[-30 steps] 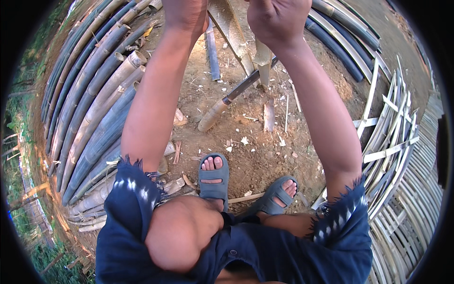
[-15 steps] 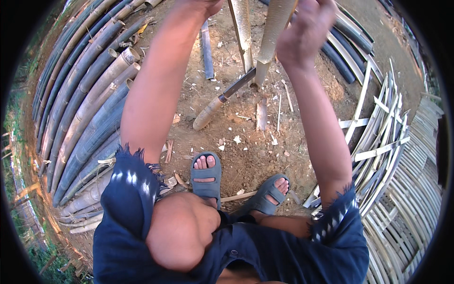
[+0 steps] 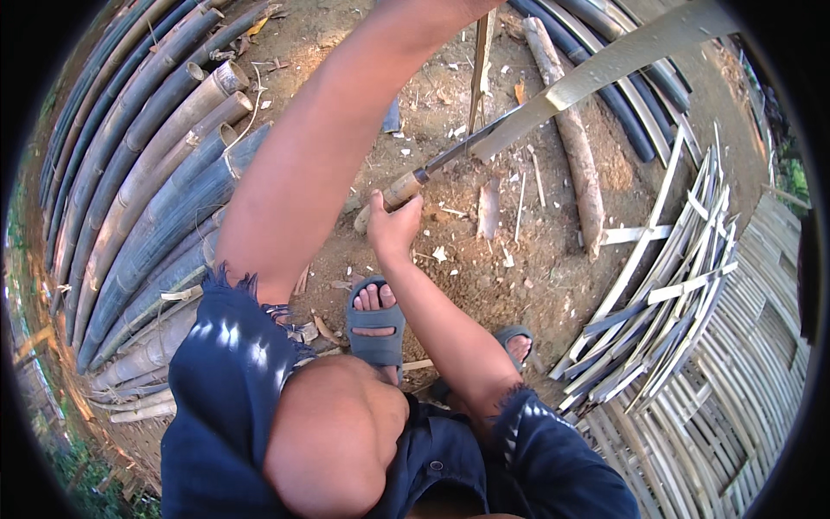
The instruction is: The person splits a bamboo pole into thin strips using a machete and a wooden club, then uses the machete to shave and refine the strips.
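Right hand (image 3: pixel 398 227) clamps the knife (image 3: pixel 421 176), touching split bamboo (image 3: pixel 605 71) at 1 o'clock; left hand (image 3: pixel 467 4), cropped at 12: cannot tell.

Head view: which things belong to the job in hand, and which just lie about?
Job in hand: right hand at the knife; split bamboo by its blade.

Apparently lying about: bamboo poles; round log; pile of pale strips; slatted panel.
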### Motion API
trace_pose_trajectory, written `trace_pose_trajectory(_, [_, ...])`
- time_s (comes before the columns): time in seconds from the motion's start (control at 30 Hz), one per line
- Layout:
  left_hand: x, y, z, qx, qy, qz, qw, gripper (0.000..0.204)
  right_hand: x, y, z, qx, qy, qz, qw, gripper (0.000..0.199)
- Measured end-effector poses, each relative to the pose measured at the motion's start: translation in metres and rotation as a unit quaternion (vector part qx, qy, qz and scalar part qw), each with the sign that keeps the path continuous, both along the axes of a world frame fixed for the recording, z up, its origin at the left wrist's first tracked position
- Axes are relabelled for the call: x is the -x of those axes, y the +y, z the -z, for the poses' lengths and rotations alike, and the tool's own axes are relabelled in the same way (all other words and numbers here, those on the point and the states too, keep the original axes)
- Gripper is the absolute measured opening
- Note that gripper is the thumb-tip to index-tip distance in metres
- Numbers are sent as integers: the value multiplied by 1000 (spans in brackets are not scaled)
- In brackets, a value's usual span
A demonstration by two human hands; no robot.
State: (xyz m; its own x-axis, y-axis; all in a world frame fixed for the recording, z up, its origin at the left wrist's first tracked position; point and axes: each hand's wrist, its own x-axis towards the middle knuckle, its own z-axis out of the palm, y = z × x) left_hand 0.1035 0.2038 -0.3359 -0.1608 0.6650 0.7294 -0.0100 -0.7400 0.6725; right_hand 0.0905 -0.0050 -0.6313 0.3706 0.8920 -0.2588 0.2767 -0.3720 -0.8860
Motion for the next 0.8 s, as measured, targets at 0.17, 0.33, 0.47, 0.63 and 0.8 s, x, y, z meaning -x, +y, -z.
trace_pose_trajectory(0.17, [0, -7, 1, -40, 0, -17, 999, 53, -25, -2, -5, -46, 131, 160, 977, 33])
trace_pose_trajectory(0.33, [20, -55, -8, -85, 51, 22, 995, 50, -90, -13, -65, -86, 232, 108, 963, 18])
trace_pose_trajectory(0.47, [51, -141, -33, -177, 162, 83, 967, 49, -100, -7, -110, -195, 172, 69, 963, 28])
trace_pose_trajectory(0.63, [63, -205, -34, -264, 218, 196, 919, 47, -127, -9, -51, 6, -14, -1, 1000, 40])
trace_pose_trajectory(0.8, [73, -225, -33, -254, 247, 204, 913, 45, -128, -11, -91, 25, -91, -34, 995, 39])
